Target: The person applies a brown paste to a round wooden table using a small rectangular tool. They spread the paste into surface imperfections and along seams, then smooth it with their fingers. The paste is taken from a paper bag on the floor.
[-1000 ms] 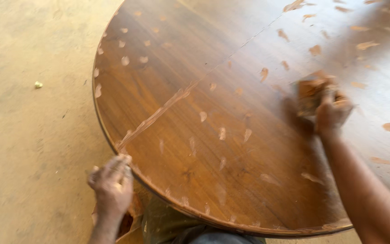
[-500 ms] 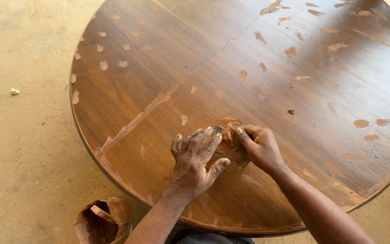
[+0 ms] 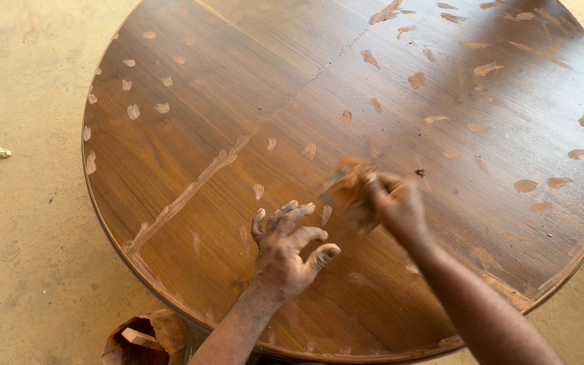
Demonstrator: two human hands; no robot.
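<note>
Scraper (image 3: 345,189) in right hand (image 3: 397,206), tilted up-left

The round tabletop (image 3: 190,135) is wood, a warm brown with visible grain running across it and a soft sheen where light falls on the upper part. Pale tan dabs of putty-like filler (image 3: 133,111) dot it, matt and slightly raised, and a long filled seam (image 3: 190,192) runs across the left half, chalky against the glossier wood. The right hand (image 3: 397,206) holds a blurred pad (image 3: 346,189), orange-brown and dusty-looking; its material cannot be told. The left hand (image 3: 285,253) looks dusted with pale residue. The floor (image 3: 21,236) is matt, rough and sandy-coloured. A small container (image 3: 147,338) below looks crusted with dried brown paste.
</note>
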